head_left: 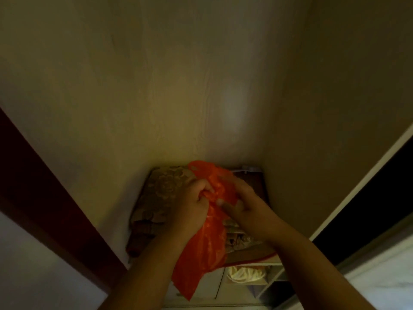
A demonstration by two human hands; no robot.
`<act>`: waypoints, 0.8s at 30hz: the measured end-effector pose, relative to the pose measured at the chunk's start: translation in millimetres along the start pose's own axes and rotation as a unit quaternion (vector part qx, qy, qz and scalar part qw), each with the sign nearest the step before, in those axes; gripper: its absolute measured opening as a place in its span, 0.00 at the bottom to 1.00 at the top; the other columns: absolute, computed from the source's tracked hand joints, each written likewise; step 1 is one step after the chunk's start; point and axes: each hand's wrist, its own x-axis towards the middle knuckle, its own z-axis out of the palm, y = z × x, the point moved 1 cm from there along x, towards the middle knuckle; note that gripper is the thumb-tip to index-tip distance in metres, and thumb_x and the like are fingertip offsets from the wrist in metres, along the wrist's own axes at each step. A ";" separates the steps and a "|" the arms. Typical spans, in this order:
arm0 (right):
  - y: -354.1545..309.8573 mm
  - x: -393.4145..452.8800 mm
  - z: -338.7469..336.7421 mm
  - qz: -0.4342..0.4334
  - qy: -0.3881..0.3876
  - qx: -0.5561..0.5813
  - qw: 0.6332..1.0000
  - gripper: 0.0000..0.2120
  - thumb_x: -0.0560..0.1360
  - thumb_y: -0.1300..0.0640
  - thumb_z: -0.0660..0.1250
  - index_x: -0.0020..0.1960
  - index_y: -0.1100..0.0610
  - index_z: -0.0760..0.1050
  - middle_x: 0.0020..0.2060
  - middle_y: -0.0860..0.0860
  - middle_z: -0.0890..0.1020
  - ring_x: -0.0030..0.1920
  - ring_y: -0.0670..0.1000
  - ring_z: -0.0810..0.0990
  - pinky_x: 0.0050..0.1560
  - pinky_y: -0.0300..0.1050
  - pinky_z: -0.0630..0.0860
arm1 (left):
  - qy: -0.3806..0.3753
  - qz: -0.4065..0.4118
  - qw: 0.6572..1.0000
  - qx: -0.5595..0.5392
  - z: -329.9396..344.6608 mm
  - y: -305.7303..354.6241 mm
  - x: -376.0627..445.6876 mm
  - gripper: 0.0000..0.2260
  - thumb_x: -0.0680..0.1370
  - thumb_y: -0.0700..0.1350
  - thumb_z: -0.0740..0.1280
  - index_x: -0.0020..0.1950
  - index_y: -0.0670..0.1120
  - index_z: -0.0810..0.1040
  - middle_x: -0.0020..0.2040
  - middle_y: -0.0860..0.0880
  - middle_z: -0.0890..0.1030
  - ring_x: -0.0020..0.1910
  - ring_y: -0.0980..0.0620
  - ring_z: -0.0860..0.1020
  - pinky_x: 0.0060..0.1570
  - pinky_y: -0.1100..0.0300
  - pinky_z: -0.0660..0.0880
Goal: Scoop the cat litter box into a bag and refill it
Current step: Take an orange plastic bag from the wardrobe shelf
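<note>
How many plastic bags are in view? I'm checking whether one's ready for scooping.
1: an orange bag, held in front of the wall corner, left hand gripping it, right hand on it. Others may be hidden.

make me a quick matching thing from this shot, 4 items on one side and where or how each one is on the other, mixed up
Column one:
1. orange plastic bag
2. left hand
3. patterned cloth
4. white cable

Column two:
A. lies at the back, by the wall corner
B. hangs down between the two hands
C. spread on the surface under the hands
D. fingers curled round bunched plastic

Pairs: 1-B, 2-D, 3-C, 4-A

The right hand also grips the bag.
</note>
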 end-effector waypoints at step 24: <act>-28.6 14.5 41.7 0.104 0.049 0.044 0.992 0.03 0.75 0.60 0.73 0.48 0.54 0.82 0.44 0.51 0.86 0.45 0.54 0.87 0.51 0.59 0.83 | -0.095 0.085 0.991 -0.048 -42.3 -22.3 -8.0 0.26 0.71 0.44 0.75 0.65 0.60 0.71 0.63 0.60 0.71 0.61 0.71 0.70 0.55 0.76 0.70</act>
